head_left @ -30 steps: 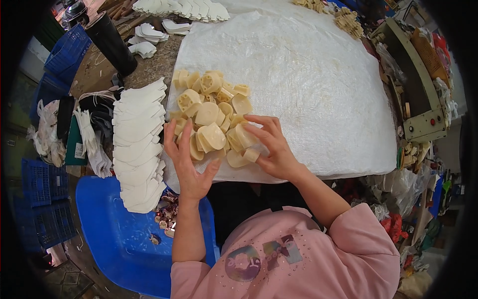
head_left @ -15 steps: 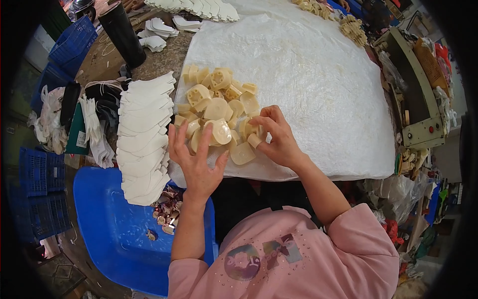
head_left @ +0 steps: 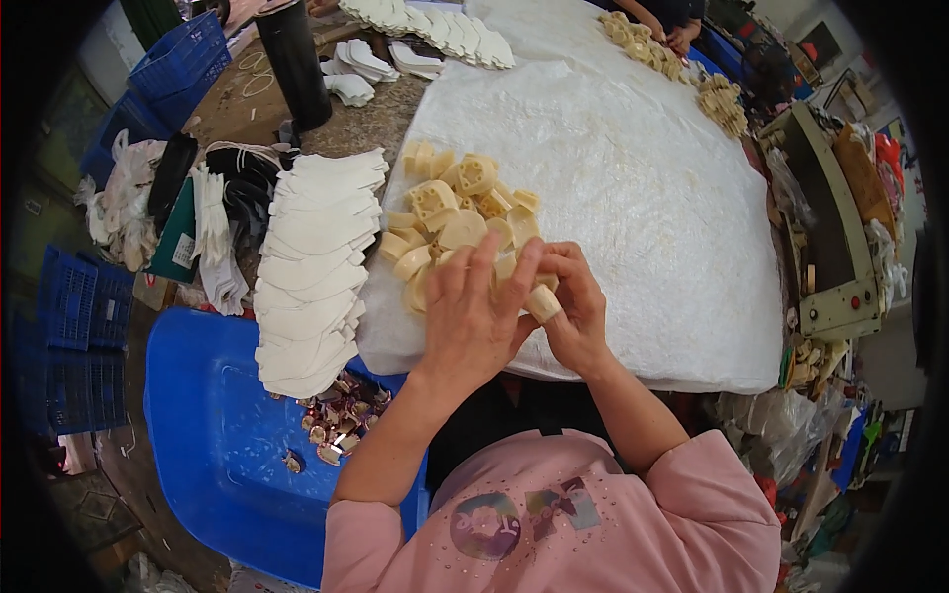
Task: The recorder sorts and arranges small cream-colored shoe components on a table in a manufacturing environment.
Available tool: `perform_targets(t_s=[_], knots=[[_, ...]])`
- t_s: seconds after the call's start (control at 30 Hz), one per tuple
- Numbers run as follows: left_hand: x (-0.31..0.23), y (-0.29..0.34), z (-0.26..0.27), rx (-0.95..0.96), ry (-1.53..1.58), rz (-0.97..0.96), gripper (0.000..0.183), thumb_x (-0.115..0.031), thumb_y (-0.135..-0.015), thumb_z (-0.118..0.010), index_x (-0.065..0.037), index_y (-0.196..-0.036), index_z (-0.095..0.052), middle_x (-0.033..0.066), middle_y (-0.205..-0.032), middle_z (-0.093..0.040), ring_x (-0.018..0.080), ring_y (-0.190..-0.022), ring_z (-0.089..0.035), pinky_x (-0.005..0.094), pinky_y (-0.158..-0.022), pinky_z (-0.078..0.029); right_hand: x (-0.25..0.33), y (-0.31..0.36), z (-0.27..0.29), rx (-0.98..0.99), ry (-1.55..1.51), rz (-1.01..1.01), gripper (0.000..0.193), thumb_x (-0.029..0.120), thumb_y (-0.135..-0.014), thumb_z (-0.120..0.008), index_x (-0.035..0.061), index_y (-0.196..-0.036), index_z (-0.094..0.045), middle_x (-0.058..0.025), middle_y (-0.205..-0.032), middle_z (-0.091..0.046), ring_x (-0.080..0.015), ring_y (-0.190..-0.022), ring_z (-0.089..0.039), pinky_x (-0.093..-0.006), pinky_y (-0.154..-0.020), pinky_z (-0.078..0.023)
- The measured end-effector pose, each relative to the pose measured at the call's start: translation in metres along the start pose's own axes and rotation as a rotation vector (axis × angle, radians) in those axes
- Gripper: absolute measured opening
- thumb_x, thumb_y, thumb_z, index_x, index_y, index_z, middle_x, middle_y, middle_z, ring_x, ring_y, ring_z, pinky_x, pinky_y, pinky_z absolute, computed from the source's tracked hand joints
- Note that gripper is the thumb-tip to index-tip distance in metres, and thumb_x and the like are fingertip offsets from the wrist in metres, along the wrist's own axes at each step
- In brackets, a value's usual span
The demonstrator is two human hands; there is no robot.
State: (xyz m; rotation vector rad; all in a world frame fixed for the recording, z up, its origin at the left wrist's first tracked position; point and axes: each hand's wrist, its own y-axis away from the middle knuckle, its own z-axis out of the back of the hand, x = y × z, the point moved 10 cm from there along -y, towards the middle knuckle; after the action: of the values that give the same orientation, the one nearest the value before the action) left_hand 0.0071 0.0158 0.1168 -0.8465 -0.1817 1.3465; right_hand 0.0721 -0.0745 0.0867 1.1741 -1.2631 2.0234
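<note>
Cream plastic shoe heels [head_left: 465, 229] lie heaped on the white-covered table in front of me. My right hand [head_left: 578, 306] is closed at the right edge of the heap, with one cream shoe heel [head_left: 544, 303] held by its fingers. Close beside it, my left hand [head_left: 474, 306] reaches over the near side of the heap, fingers stretched out and slightly blurred. Its index finger meets the right hand's fingers. What lies beneath the left palm is hidden.
White cut pieces [head_left: 316, 267] overlap in a row at the left. Below them stands a blue tub [head_left: 208, 435] with small shiny parts. A black cylinder [head_left: 294, 69] rises at the far left. Another person's hands [head_left: 680, 38] are at the far right, beside more cream pieces [head_left: 638, 44].
My left hand has moved right, over the heap and up to my right hand. The right hand has drawn slightly nearer with the heel. The whole view has shifted a little.
</note>
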Motion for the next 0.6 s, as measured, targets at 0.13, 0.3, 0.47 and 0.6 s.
perform_targets(t_s=[0.13,0.3,0.47,0.6], knots=[[0.001,0.003,-0.007,0.028,0.295,-0.092,0.076,-0.022,-0.067,-0.078,-0.001,-0.127,-0.036,0.0179,-0.108,-0.049,0.0359,-0.094,-0.050,0.0444,-0.082,-0.041,0.016,-0.001,-0.007,0.067,-0.181,-0.068,0.023,0.003,-0.086,-0.053,0.0005,-0.108,-0.054,-0.0104,-0.106,-0.048,-0.0141,-0.089,-0.051,-0.0252,-0.077,-0.044],[0.016,0.005,-0.001,-0.023,0.546,0.008,0.065,-0.032,-0.075,-0.076,-0.001,-0.120,-0.040,0.0181,-0.104,-0.049,0.0360,-0.093,-0.049,0.0430,-0.082,-0.041,-0.015,-0.003,-0.007,0.125,-0.587,-0.377,0.018,0.008,-0.089,-0.048,0.0006,-0.104,-0.055,-0.0091,-0.104,-0.050,-0.0148,-0.095,-0.050,-0.0273,-0.083,-0.042],[0.017,-0.002,0.013,-0.217,0.397,-0.035,0.062,-0.042,-0.078,-0.069,-0.002,-0.118,-0.044,0.0150,-0.101,-0.052,0.0345,-0.087,-0.049,0.0439,-0.077,-0.041,-0.021,-0.034,-0.006,0.180,0.317,-0.008,0.041,0.007,-0.082,-0.053,0.0130,-0.122,-0.056,-0.0135,-0.119,-0.049,-0.0269,-0.104,-0.049,-0.0327,-0.087,-0.041],[0.029,-0.009,0.000,-0.208,0.369,-0.020,0.066,-0.046,-0.080,-0.066,-0.001,-0.121,-0.042,0.0160,-0.103,-0.051,0.0351,-0.090,-0.049,0.0436,-0.081,-0.040,-0.041,-0.020,-0.035,0.463,0.611,-0.056,0.057,0.007,-0.077,-0.056,0.0144,-0.133,-0.050,-0.0068,-0.133,-0.046,-0.0312,-0.120,-0.035,-0.0430,-0.103,-0.022]])
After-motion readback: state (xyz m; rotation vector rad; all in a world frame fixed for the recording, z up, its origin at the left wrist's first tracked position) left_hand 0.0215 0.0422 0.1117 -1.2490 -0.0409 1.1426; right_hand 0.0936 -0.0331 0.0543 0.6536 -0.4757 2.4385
